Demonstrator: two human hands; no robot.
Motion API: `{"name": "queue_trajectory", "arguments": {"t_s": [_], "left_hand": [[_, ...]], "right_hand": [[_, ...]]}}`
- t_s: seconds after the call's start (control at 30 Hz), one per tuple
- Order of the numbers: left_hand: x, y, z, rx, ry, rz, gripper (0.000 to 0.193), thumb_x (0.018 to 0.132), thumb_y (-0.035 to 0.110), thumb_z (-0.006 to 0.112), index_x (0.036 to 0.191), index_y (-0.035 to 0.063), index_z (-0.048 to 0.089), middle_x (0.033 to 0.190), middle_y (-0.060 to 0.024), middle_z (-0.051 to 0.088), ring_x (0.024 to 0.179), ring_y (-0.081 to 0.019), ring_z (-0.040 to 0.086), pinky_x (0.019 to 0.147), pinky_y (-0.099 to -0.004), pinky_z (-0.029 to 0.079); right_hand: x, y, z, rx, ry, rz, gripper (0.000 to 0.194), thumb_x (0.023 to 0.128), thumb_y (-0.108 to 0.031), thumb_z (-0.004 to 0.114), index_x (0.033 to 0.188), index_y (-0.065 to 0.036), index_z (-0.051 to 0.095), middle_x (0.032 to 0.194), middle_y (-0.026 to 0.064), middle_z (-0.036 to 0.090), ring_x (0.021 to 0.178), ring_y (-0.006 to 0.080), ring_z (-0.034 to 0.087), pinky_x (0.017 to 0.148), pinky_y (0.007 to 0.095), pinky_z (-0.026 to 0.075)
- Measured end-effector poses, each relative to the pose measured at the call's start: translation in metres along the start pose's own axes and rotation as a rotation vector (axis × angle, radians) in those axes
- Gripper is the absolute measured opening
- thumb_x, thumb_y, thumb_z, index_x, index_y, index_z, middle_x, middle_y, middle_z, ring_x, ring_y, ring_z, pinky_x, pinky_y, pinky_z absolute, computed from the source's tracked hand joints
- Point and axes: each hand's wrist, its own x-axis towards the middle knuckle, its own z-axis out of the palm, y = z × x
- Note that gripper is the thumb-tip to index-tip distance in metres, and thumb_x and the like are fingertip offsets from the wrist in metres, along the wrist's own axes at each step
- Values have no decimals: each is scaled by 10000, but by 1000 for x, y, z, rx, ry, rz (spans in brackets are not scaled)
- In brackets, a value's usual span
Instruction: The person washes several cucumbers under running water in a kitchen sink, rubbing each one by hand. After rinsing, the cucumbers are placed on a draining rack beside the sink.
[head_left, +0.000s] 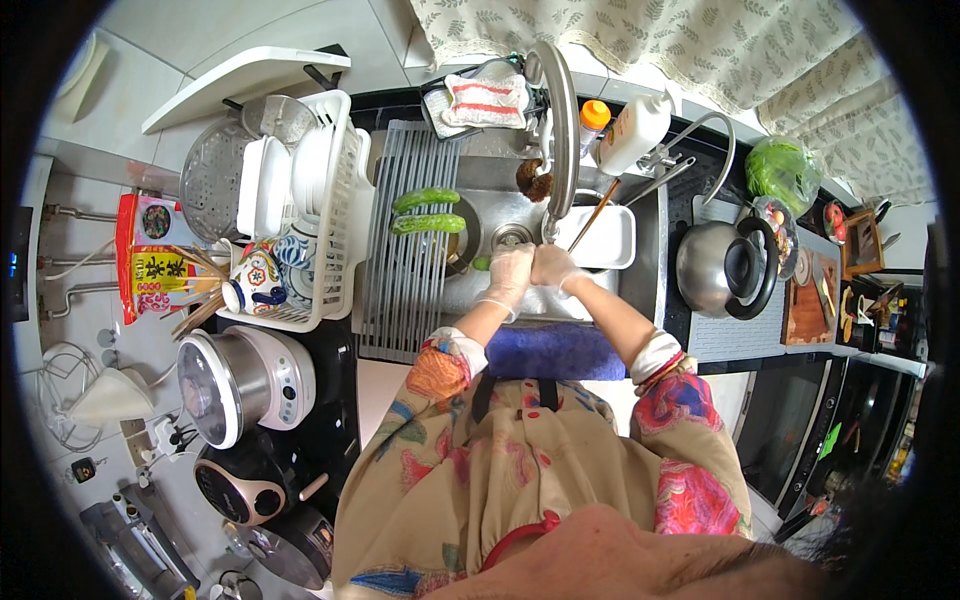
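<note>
Both hands wear clear plastic gloves and meet over the steel sink (469, 300), below the faucet (562, 135). My left hand (511, 271) is closed around a green cucumber, whose end (481, 263) sticks out to its left. Against it, my right hand (553, 268) has curled fingers; whether it also grips the cucumber is hidden. Two cucumbers (427, 223) lie side by side on the roll-up drying rack (405, 300), partly above a round metal bowl (469, 217). Right of the hands, a white rectangular tray (616, 238) sits in the sink with brown chopsticks (600, 210) leaning across it.
A white dish rack (334, 225) with dishes stands left. Behind the sink are a scrubber (533, 180), an orange-capped bottle (594, 120) and a white pump bottle (634, 135). A steel kettle (709, 262) and a wooden cutting board (806, 315) with a knife stand right.
</note>
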Motion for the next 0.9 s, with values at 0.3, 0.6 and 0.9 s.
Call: {"name": "queue_trajectory", "arguments": {"t_s": [0.3, 0.6, 0.9], "left_hand": [[15, -43, -3, -1271, -953, -161, 142, 761, 166, 675, 753, 48, 596, 617, -5, 560, 500, -68, 472, 468, -237, 378], [-6, -28, -2, -111, -306, 66, 268, 693, 287, 705, 868, 103, 619, 696, -114, 629, 674, -253, 633, 607, -347, 480], [-4, -9, 40, -2180, -640, -787, 338, 881, 360, 546, 954, 34, 492, 668, -26, 512, 596, -136, 530, 536, -262, 446]], "right_hand": [[-22, 16, -5, -303, 678, -361, 113, 691, -229, 621, 705, -120, 597, 567, 68, 584, 525, 213, 599, 562, 355, 448], [-13, 30, 12, 22, 75, -17, 165, 697, -193, 616, 816, -96, 676, 679, 147, 632, 705, 279, 640, 638, 382, 492], [-8, 36, -27, 12, 530, 145, 102, 721, -122, 597, 793, -66, 640, 784, 170, 637, 728, 302, 632, 668, 412, 486]]}}
